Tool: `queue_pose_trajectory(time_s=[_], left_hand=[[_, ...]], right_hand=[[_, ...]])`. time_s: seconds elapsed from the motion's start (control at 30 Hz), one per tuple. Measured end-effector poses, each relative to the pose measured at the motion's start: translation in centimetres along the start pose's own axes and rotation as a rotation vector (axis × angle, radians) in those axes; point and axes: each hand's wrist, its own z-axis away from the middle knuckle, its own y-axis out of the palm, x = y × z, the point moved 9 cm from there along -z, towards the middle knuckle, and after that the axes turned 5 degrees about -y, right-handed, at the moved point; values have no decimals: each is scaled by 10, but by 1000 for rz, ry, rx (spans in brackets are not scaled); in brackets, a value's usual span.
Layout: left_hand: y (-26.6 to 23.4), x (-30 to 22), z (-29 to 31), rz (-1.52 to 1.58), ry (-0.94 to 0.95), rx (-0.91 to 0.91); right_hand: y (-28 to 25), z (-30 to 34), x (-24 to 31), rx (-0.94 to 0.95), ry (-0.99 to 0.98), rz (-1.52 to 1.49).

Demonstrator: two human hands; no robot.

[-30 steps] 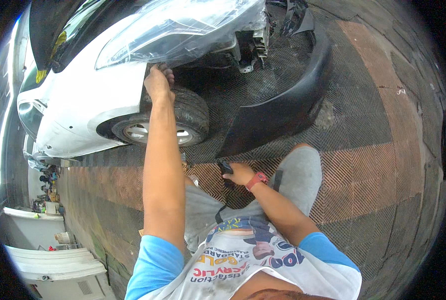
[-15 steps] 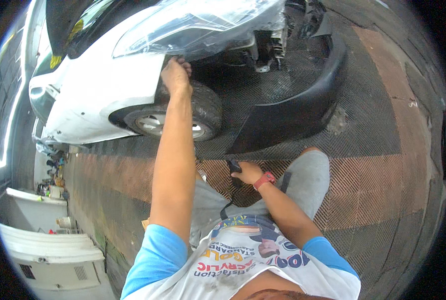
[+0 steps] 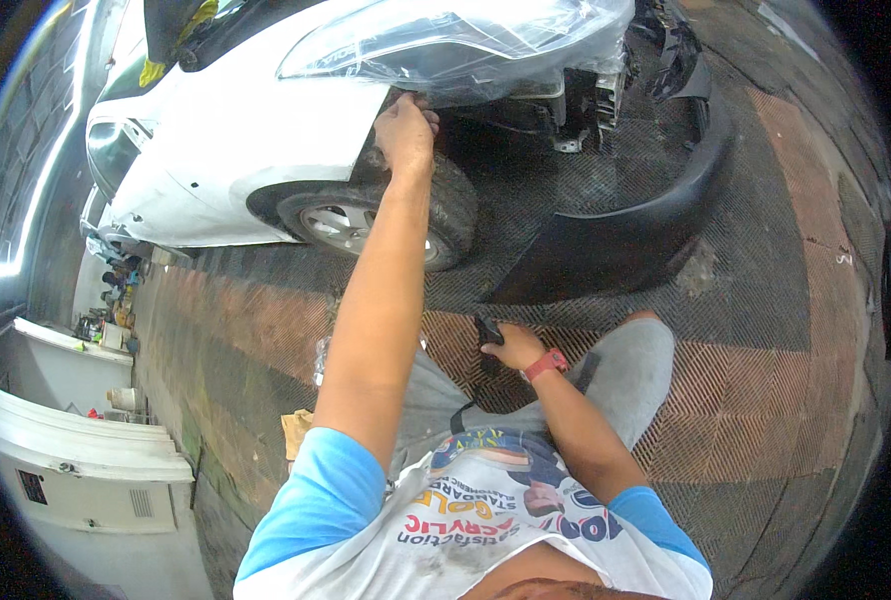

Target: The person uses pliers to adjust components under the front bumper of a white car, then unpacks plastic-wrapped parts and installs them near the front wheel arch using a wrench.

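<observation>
My left hand (image 3: 406, 132) reaches forward to the front end of a white car fender (image 3: 306, 140), just below the headlight (image 3: 446, 45), which is wrapped in clear plastic film. Its fingers are curled in at the fender's edge, above the tire (image 3: 456, 215). What they pinch, if anything, is hidden. Low between my knees, my right hand (image 3: 518, 346) is closed round a black tool (image 3: 488, 335), whose exact kind I cannot make out. A red watch (image 3: 545, 365) is on that wrist.
A detached black bumper (image 3: 626, 240) lies on the ribbed mat floor (image 3: 726, 400), right of the wheel. The car's front is stripped, with a metal bracket (image 3: 568, 140) exposed. White cabinets (image 3: 96, 490) stand at the lower left. A tan piece (image 3: 298, 432) sits by my left elbow.
The view has shifted, so the car and bumper appear farther right. My left hand remains at the fender's edge, and my right hand still holds the black tool.
</observation>
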Motion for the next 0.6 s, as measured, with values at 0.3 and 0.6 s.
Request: queue_pose_trajectory(time_s=[0.3,0.6], left_hand=[[-4,9,-3,83,-27,-5],[-7,2,2,7,38,-41]], right_hand=[[-5,1,14,-22,-53,7],[-2,1,14,-80,-90,17]])
